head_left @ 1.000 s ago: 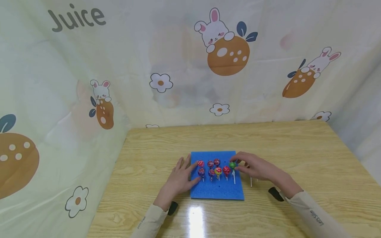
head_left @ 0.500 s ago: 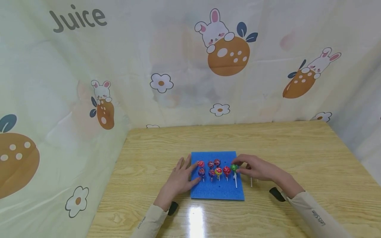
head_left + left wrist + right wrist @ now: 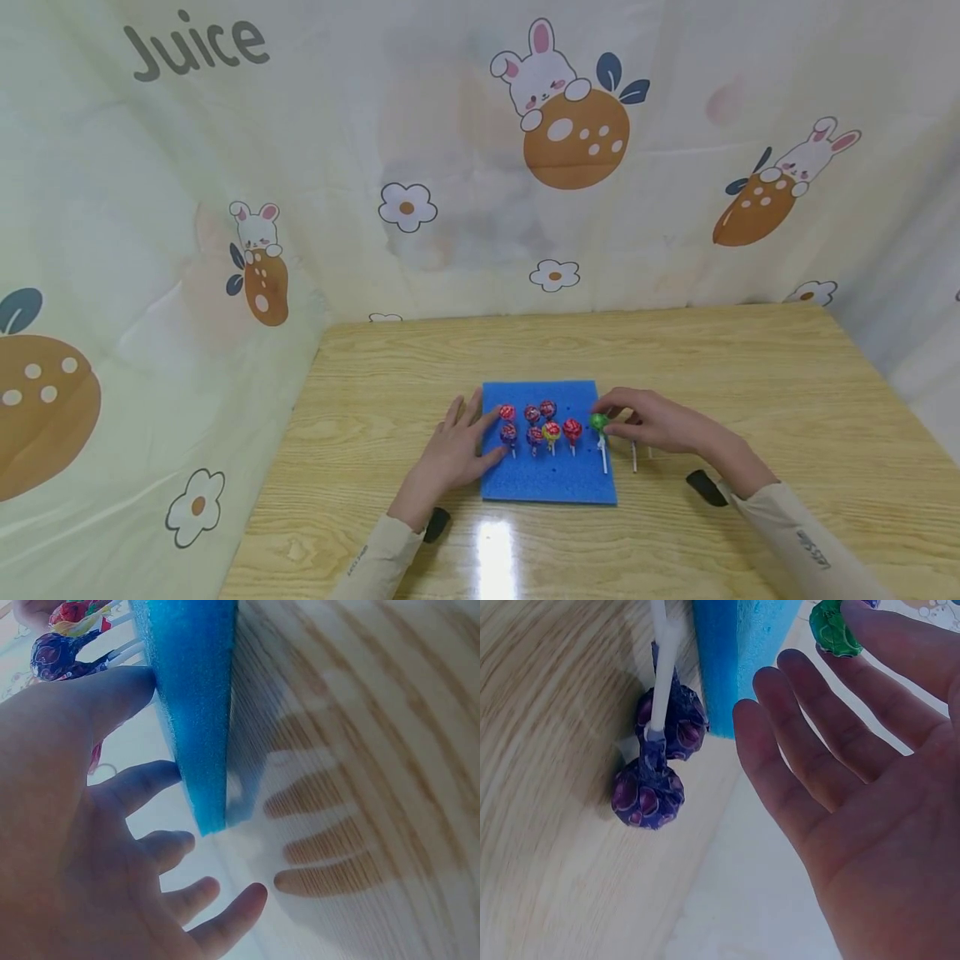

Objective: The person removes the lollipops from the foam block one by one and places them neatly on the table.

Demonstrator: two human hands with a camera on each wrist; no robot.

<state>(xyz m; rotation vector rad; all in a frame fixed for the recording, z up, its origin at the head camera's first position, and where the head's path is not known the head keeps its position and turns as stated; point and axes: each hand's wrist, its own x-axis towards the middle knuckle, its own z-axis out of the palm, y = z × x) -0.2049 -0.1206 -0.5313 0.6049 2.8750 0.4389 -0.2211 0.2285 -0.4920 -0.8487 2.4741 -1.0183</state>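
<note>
A blue foam board (image 3: pixel 547 488) lies on the table, with several wrapped lollipops standing in it by their sticks. My left hand (image 3: pixel 448 454) rests at the board's left edge with fingers spread. In the left wrist view its thumb (image 3: pixel 124 694) touches the board's side, near a purple lollipop (image 3: pixel 54 656). At the board's right edge my right hand (image 3: pixel 651 419) pinches a green lollipop (image 3: pixel 599 422) by its candy head between thumb and index finger, stick pointing down. The other fingers (image 3: pixel 769 754) of that hand are loosely extended and hold nothing.
Two purple lollipops (image 3: pixel 649 791) lie on the table right of the board, mostly hidden behind my right hand in the head view, where a white stick (image 3: pixel 633 457) shows. Small holes dot the foam. A printed curtain (image 3: pixel 465 150) hangs behind the wood-grain table (image 3: pixel 420 358).
The right hand has carried the green lollipop a little to the right, from over the foam toward its right edge. The left hand stays in place.
</note>
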